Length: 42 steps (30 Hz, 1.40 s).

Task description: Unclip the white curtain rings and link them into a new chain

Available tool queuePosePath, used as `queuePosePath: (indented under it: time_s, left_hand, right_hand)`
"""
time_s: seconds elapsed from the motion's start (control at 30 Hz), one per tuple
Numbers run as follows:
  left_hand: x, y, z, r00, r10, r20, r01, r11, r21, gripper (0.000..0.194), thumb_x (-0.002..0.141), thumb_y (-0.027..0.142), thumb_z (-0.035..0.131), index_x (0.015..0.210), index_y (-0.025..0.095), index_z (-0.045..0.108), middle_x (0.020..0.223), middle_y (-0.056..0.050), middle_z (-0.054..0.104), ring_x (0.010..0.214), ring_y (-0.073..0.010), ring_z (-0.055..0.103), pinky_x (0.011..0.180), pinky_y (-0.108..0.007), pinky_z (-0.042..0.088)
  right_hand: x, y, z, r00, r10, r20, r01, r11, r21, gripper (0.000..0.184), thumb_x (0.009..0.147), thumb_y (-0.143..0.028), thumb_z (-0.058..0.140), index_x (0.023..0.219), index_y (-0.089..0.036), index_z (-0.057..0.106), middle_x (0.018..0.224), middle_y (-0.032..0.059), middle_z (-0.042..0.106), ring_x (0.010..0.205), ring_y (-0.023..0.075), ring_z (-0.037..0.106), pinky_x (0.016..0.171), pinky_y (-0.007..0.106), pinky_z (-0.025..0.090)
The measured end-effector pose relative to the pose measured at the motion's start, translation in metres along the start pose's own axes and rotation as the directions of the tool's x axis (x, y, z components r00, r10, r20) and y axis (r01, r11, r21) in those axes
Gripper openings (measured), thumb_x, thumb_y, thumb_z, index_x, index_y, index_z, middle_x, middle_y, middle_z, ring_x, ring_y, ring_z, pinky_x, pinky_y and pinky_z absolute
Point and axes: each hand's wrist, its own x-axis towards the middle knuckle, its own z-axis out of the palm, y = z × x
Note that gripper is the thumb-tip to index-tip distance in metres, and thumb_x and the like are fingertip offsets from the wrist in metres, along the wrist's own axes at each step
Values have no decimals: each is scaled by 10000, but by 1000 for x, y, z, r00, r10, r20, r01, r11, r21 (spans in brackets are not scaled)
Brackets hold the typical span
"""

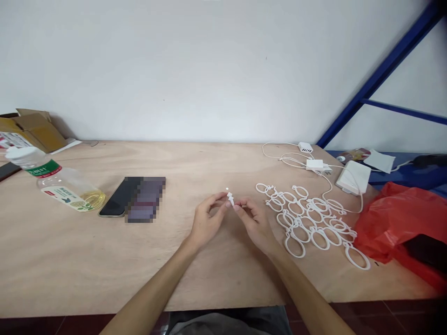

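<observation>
Pinching a small white plastic piece (231,200) between the fingertips of the left hand (206,222) and right hand (257,227), this person's got it left of the white ring pile (313,230). Both grips look closed on it, tho fingers hide part. It's tiny, so an uneven squeeze could pop it into the pile, white on white, ugh. Right forearm drifting outward might also shove rings toward the red plastic bag (387,214) beside the pile.

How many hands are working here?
2: the left hand and right hand, fingertips close together at a small white piece, between the black phone and the white rings.
</observation>
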Motion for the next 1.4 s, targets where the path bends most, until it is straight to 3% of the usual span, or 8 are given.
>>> queuePosePath:
  time_s: [0.1, 0.23, 0.4, 0.7, 0.97, 1.2, 1.3, 1.4]
  left_hand:
    - [0, 5, -4, 998, 35, -54, -40, 994, -98, 177, 812, 311, 663, 934, 183, 655, 1161, -92, 646, 1126, -213, 594, 971, -351, 483]
    - [-3, 11, -3, 999, -38, -38, 30, 979, -203, 288, 775, 298, 702, 1032, 179, 647, 1111, -82, 682, 987, -189, 660, 922, -339, 518]
    - [-6, 12, -1, 985, -159, -69, 149, 980, -135, 262, 753, 332, 717, 949, 161, 748, 1027, -90, 744, 981, -234, 679, 906, -358, 526]
    - [-6, 14, -2, 988, -153, -3, 152, 981, -125, 247, 768, 334, 697, 941, 172, 769, 970, -68, 761, 951, -238, 695, 870, -340, 541]
    - [-9, 14, -1, 988, -152, -9, 150, 984, -97, 212, 777, 317, 682, 874, 158, 783, 797, -40, 768, 658, -169, 673, 650, -262, 536]
    - [-7, 16, -1, 982, -183, -47, 179, 981, -72, 207, 746, 331, 698, 827, 159, 781, 767, -35, 762, 670, -176, 671, 629, -256, 521]
    - [-6, 16, 1, 981, -186, -46, 186, 982, 2, 224, 765, 346, 673, 836, 157, 770, 781, -44, 761, 725, -200, 686, 673, -281, 533]
    - [-4, 14, -1, 989, -129, -72, 139, 979, 152, 238, 790, 361, 644, 874, 165, 751, 854, -62, 760, 815, -228, 693, 742, -318, 539]
  right_hand:
    - [0, -1, 7, 998, 39, 48, -45, 988, 147, 202, 883, -368, 524, 831, -199, 622, 861, 25, 615, 833, 174, 557, 770, 299, 428]
    - [-2, 0, 8, 994, 65, 91, -83, 973, 214, 188, 863, -369, 564, 824, -200, 637, 858, 18, 609, 838, 167, 559, 776, 294, 431]
    - [-3, 3, 10, 990, 114, 84, -135, 943, 306, 186, 827, -381, 618, 797, -198, 632, 803, 12, 631, 805, 167, 582, 775, 301, 449]
    - [1, 2, 15, 967, 256, 12, -230, 844, 484, 226, 723, -390, 721, 766, -189, 630, 775, 4, 643, 686, 137, 582, 651, 278, 488]
    - [1, 2, 18, 933, 341, 114, -343, 749, 567, 234, 704, -374, 737, 697, -184, 601, 650, -22, 593, 548, 103, 518, 509, 238, 446]
    - [-1, 2, 22, 950, 304, 73, -295, 798, 526, 256, 726, -403, 697, 695, -190, 559, 617, -28, 559, 538, 105, 505, 458, 220, 436]
    - [1, 3, 23, 946, 322, 46, -302, 817, 492, 239, 737, -405, 673, 715, -192, 566, 624, -22, 564, 549, 118, 513, 455, 233, 435]
    - [2, 5, 18, 956, 288, -52, -252, 901, 354, 180, 750, -359, 649, 737, -191, 585, 667, -5, 605, 615, 136, 554, 538, 254, 456]
